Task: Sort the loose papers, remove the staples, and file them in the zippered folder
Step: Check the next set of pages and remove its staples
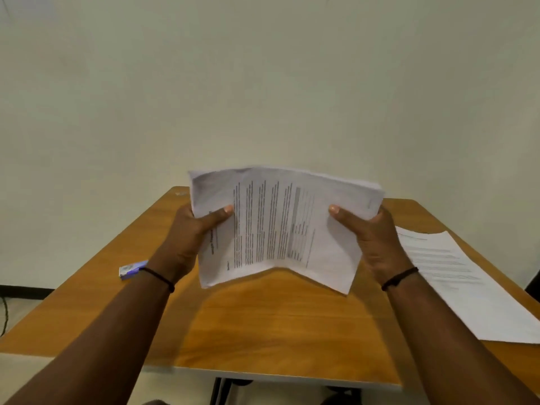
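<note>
Papers (280,229) held in both hands above table (263,331), sheet (467,282) right.

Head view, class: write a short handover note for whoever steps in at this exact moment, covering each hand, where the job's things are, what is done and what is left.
Left hand: grips the left edge of the paper stack, thumb on top.
Right hand: grips the stack's right edge the same way.
The stack is held off the wooden table, bowed in the middle, printed side up.
More printed sheets lie flat on the table's right side. A small blue and white box lies beside the left wrist.
Done: one lot appears set aside.
Left: sort the held stack, remove staples, file. No zippered folder is in view.
</note>
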Motion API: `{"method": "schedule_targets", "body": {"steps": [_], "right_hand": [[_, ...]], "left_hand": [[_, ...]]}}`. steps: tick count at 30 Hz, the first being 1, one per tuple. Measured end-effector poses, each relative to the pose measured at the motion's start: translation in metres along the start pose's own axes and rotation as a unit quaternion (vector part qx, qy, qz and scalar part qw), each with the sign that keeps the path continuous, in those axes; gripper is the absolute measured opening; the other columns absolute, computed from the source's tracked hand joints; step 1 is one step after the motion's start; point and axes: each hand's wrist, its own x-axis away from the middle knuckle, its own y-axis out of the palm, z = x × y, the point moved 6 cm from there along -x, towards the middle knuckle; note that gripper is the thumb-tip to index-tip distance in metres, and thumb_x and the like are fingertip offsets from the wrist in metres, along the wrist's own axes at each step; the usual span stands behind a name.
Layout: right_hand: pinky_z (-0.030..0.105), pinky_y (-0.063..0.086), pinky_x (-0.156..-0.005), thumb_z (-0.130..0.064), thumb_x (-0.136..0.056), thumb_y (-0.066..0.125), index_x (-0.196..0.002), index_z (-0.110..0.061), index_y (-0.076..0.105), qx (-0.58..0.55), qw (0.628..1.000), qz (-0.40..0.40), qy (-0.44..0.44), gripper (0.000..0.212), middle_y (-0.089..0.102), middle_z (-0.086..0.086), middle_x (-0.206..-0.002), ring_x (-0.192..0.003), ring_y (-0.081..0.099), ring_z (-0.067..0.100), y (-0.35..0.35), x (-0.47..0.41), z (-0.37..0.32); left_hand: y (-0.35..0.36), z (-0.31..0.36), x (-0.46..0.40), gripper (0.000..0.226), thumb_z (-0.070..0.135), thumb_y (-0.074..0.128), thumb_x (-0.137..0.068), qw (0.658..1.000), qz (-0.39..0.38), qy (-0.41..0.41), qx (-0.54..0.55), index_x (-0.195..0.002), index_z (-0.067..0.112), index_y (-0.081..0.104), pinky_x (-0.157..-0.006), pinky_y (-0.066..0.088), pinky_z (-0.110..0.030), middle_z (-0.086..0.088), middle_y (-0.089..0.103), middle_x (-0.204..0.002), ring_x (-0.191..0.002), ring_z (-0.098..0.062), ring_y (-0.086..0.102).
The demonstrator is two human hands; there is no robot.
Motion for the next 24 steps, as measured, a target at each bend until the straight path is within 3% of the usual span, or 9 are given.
{"method": "schedule_targets", "body": {"steps": [4,7,9,13,14,18,21,23,24], "right_hand": [[0.04,0.055,-0.092,-0.008,-0.081,0.079,-0.097,-0.032,0.063,0.013,0.999,0.003,0.052,0.033,0.074,-0.023,-0.092,-0.09,0.069,0.0,0.008,0.029,0.048],[0.013,0.054,-0.074,-0.002,-0.083,0.075,-0.093,-0.032,0.057,0.029,0.998,-0.012,0.049,0.036,0.068,-0.037,-0.082,-0.082,0.065,-0.014,0.012,0.024,0.037],[0.009,0.053,-0.067,0.0,-0.083,0.074,-0.094,-0.031,0.057,0.012,0.999,-0.02,0.039,0.037,0.069,-0.035,-0.082,-0.082,0.065,-0.015,0.012,0.016,0.033],[0.041,0.057,-0.091,-0.016,-0.078,0.08,-0.101,-0.03,0.067,0.011,0.995,-0.006,0.095,0.03,0.076,-0.012,-0.101,-0.096,0.072,0.011,0.008,0.023,0.067],[0.042,0.056,-0.091,-0.017,-0.077,0.081,-0.101,-0.03,0.067,0.015,0.995,0.001,0.103,0.03,0.076,-0.01,-0.102,-0.098,0.071,0.014,0.007,0.023,0.073],[0.012,0.053,-0.068,-0.01,-0.08,0.08,-0.113,-0.029,0.058,0.044,0.997,0.031,0.058,0.044,0.07,-0.017,-0.103,-0.094,0.068,-0.001,0.003,0.012,0.059],[0.008,0.048,-0.073,-0.016,-0.077,0.084,-0.129,-0.017,0.042,0.207,0.976,0.062,0.017,0.067,0.058,-0.01,-0.119,-0.104,0.059,0.005,-0.002,0.009,0.059],[0.02,0.048,-0.09,-0.021,-0.075,0.086,-0.136,-0.016,0.036,0.373,0.926,0.049,0.016,0.079,0.055,0.002,-0.132,-0.115,0.053,0.014,0.004,0.016,0.07],[0.03,0.048,-0.096,-0.024,-0.075,0.086,-0.141,-0.017,0.034,0.468,0.883,0.037,0.013,0.084,0.051,0.007,-0.138,-0.122,0.051,0.021,0.009,0.021,0.078]], "left_hand": [[-0.004,-0.051,0.024,0.024,0.015,0.07,-0.086,0.997,0.041,-0.065,0.006,-0.11,0.014,0.069,-0.075,0.061,-0.031,-0.004,0.076,-0.108,-0.098,-0.026,0.073],[-0.008,-0.048,0.022,0.024,0.012,0.067,-0.089,0.997,0.05,-0.065,0.015,-0.114,0.013,0.067,-0.073,0.061,-0.03,-0.003,0.076,-0.108,-0.095,-0.021,0.074],[-0.01,-0.042,0.018,0.028,0.016,0.068,-0.087,0.998,0.041,-0.05,0.014,-0.115,0.013,0.067,-0.074,0.062,-0.03,-0.003,0.076,-0.108,-0.094,-0.021,0.074],[-0.006,-0.057,0.022,0.026,0.012,0.066,-0.092,0.995,0.041,-0.088,0.006,-0.118,0.011,0.067,-0.07,0.061,-0.028,-0.005,0.076,-0.108,-0.093,-0.023,0.074],[-0.007,-0.06,0.023,0.027,0.011,0.066,-0.092,0.995,0.04,-0.096,0.007,-0.119,0.01,0.066,-0.07,0.061,-0.028,-0.005,0.076,-0.108,-0.094,-0.024,0.074],[-0.012,-0.055,0.015,0.026,0.011,0.064,-0.094,0.993,0.001,-0.121,-0.018,-0.119,0.006,0.067,-0.07,0.061,-0.028,-0.009,0.076,-0.109,-0.095,-0.026,0.074],[-0.014,-0.061,0.011,0.021,0.01,0.063,-0.095,0.981,-0.046,-0.181,-0.049,-0.115,0.006,0.067,-0.069,0.061,-0.03,-0.01,0.076,-0.108,-0.092,-0.026,0.075],[-0.017,-0.074,0.01,0.019,0.008,0.064,-0.095,0.97,-0.053,-0.23,-0.055,-0.113,0.007,0.068,-0.073,0.062,-0.034,-0.012,0.075,-0.109,-0.093,-0.026,0.075],[-0.019,-0.08,0.01,0.02,0.007,0.064,-0.094,0.965,-0.055,-0.249,-0.058,-0.114,0.006,0.068,-0.078,0.061,-0.036,-0.013,0.074,-0.111,-0.095,-0.027,0.074]]}}
